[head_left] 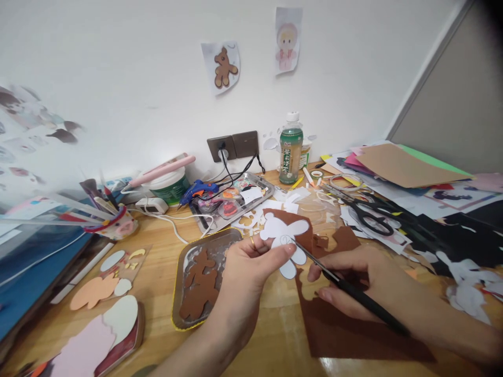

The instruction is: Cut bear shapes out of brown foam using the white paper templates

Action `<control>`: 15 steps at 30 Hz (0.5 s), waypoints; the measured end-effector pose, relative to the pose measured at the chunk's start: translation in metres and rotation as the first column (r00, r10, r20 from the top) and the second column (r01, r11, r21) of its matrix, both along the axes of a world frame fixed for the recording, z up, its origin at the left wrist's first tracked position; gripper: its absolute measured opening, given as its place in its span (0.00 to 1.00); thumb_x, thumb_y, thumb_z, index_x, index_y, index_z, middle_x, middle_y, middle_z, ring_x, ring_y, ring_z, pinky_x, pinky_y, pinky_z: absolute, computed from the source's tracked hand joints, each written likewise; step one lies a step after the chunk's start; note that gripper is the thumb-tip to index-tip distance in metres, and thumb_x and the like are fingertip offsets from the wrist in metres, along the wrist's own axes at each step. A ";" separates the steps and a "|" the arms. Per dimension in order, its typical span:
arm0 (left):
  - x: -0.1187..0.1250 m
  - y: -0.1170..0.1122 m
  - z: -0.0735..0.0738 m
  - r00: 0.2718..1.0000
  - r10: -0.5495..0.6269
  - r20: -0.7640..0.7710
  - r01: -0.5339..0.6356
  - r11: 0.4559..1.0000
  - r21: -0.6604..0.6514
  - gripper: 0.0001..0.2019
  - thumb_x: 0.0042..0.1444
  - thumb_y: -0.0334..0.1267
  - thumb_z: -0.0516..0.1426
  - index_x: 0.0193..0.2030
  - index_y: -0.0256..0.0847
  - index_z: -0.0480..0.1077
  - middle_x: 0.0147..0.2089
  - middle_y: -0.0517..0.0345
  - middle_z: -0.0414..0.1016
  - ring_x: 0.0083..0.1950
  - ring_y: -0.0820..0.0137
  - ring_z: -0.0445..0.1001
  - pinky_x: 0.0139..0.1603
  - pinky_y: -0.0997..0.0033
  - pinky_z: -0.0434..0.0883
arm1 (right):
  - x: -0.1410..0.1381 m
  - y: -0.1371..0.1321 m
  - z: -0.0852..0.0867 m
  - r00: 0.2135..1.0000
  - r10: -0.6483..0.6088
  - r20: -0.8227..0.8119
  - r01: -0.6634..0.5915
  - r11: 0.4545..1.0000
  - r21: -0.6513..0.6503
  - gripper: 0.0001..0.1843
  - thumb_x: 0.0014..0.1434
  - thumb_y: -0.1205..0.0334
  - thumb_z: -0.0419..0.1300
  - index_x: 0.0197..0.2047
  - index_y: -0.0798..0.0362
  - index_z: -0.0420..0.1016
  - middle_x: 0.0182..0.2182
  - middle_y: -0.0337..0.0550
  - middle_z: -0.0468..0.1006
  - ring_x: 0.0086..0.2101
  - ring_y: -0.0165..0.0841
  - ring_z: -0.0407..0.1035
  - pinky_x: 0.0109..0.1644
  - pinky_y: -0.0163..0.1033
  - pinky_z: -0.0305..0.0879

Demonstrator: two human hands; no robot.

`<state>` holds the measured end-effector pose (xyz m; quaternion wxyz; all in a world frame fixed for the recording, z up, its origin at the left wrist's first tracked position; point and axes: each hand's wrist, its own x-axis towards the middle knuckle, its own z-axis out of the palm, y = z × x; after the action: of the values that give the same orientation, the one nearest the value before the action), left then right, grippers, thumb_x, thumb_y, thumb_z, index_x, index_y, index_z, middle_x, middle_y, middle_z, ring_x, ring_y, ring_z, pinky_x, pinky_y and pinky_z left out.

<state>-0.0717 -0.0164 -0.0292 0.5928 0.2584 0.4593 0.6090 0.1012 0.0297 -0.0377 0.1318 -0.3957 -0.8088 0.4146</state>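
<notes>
My left hand (251, 267) pinches a white paper cut-out (285, 233) shaped like a bear, holding it against a brown foam sheet (334, 324) on the wooden desk. My right hand (353, 283) grips a thin black pen (353, 290), its tip touching the white cut-out near my left thumb. The brown sheet has parts cut away along its upper edge. A ring shows on a left finger.
A metal tray (178, 285) with brown bear-shaped pieces lies left of my hands. Black scissors (369, 217), paper scraps and coloured sheets (401, 165) crowd the right. A green bottle (291, 149), blue glue gun (196, 189), second tray (264, 184) and wall socket (232, 145) stand behind. Foam shapes (94, 290) lie left.
</notes>
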 end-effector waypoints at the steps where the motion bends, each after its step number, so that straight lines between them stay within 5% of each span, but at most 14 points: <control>1: 0.000 0.000 0.000 1.000 0.002 0.005 -0.002 1.000 -0.001 0.05 0.41 0.33 0.66 0.25 0.36 0.76 0.24 0.63 0.77 0.25 0.82 0.69 0.28 0.85 0.64 | 0.000 0.000 0.002 1.000 -0.001 0.009 0.001 1.000 -0.009 0.06 0.49 0.61 0.58 0.30 0.52 0.74 0.15 0.29 0.55 0.17 0.24 0.44 0.19 0.30 0.40; 7: 0.000 0.000 0.002 1.000 -0.013 -0.019 0.013 1.000 -0.009 0.04 0.43 0.33 0.65 0.23 0.37 0.75 0.23 0.62 0.76 0.24 0.81 0.68 0.28 0.83 0.64 | 0.003 0.001 0.002 0.999 0.053 -0.009 -0.054 0.998 -0.040 0.09 0.47 0.58 0.59 0.34 0.50 0.72 0.17 0.30 0.60 0.18 0.26 0.50 0.19 0.30 0.45; 15: 0.004 -0.003 0.004 0.994 -0.083 -0.074 0.082 0.996 -0.015 0.03 0.44 0.34 0.64 0.26 0.37 0.76 0.24 0.59 0.77 0.28 0.75 0.71 0.32 0.78 0.66 | 0.000 0.001 0.007 0.996 0.087 -0.010 -0.088 0.993 -0.075 0.12 0.49 0.59 0.59 0.23 0.51 0.58 0.18 0.29 0.58 0.21 0.27 0.51 0.22 0.31 0.49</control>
<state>-0.0681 -0.0193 -0.0250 0.6015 0.2964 0.4735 0.5711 0.1012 0.0310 -0.0302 0.1012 -0.3632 -0.8086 0.4516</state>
